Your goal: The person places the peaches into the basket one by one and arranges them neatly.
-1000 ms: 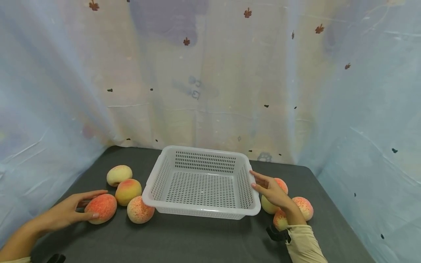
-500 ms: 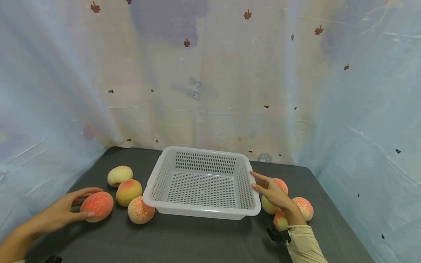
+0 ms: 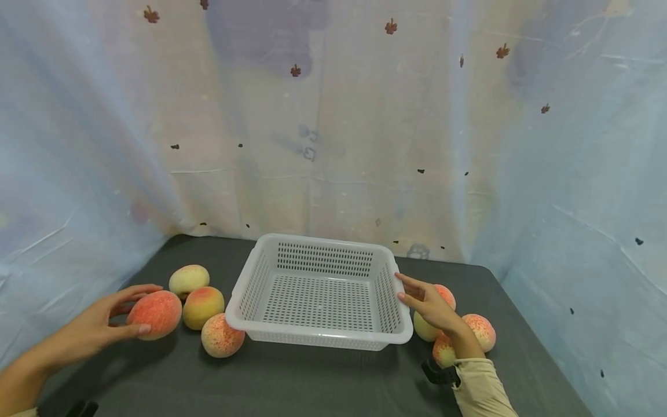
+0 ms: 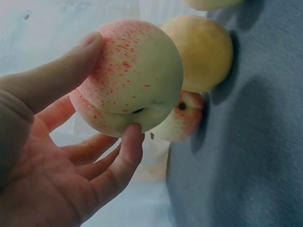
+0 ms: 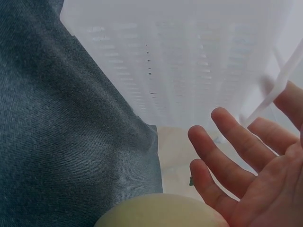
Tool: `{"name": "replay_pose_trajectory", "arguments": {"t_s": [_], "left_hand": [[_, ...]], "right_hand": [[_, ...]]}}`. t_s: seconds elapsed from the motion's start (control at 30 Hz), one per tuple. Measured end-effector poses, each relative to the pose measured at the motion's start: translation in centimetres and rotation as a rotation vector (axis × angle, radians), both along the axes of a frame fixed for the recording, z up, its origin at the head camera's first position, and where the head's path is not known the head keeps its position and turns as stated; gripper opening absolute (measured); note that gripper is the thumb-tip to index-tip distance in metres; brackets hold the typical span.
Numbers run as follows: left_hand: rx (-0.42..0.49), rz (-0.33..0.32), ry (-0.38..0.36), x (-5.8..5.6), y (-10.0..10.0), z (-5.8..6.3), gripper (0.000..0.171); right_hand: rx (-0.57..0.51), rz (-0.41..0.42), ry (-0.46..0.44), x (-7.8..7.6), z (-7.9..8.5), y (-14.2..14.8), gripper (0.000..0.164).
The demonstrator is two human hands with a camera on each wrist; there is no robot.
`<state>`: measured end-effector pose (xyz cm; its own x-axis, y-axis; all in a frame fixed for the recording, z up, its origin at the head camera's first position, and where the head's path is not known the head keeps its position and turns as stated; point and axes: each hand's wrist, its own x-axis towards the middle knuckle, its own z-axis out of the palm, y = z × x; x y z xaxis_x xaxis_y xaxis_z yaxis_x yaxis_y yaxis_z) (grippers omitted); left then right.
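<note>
My left hand (image 3: 99, 318) grips a red-blushed peach (image 3: 155, 314), thumb on the near side and fingers round the far side. In the left wrist view this peach (image 4: 137, 75) shows a pale, red-flecked underside. My right hand (image 3: 429, 304) holds the right rim of a white perforated plastic basket (image 3: 312, 337) with thumb and forefinger. In the right wrist view the other fingers (image 5: 222, 165) spread loosely below the rim. Beside the left hand sit a pale yellow peach (image 3: 189, 280), a yellow-orange peach (image 3: 203, 308) and a speckled peach (image 3: 222, 336).
More peaches lie around the right wrist, including a speckled pink one (image 3: 479, 332) and a pale one (image 3: 425, 328), partly hidden by the arm. The dark cloth-covered table (image 3: 312, 382) meets a pale hanging curtain (image 3: 354, 145) at the back and sides.
My left hand has shifted the red peach slightly left, then raised it off the cloth. The right hand and the basket stay in place.
</note>
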<state>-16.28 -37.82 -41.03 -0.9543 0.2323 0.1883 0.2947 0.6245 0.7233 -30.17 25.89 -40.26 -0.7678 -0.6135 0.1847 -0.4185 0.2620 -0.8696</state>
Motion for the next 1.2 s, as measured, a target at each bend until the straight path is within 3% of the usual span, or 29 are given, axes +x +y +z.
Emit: {"name": "replay_pose_trajectory", "arguments": {"t_s": [0.4,0.67,0.97,1.2], "left_hand": [[-0.014,-0.002,0.040,-1.0,2.3,2.9,0.061],[-0.006,-0.053,0.083,-2.5,4.5,4.5,0.062],[-0.012,-0.067,0.100,-3.9,6.9,6.3,0.062],[0.007,-0.102,0.117,-5.4,8.1,7.0,0.062]], "right_hand": [[0.012,-0.024,0.000,-0.1,0.0,0.1,0.062],[0.012,-0.024,-0.001,-0.1,-0.1,0.1,0.063],[0.026,-0.047,0.016,0.2,0.1,0.1,0.062],[0.019,-0.033,0.010,0.1,0.1,-0.1,0.063]]}}
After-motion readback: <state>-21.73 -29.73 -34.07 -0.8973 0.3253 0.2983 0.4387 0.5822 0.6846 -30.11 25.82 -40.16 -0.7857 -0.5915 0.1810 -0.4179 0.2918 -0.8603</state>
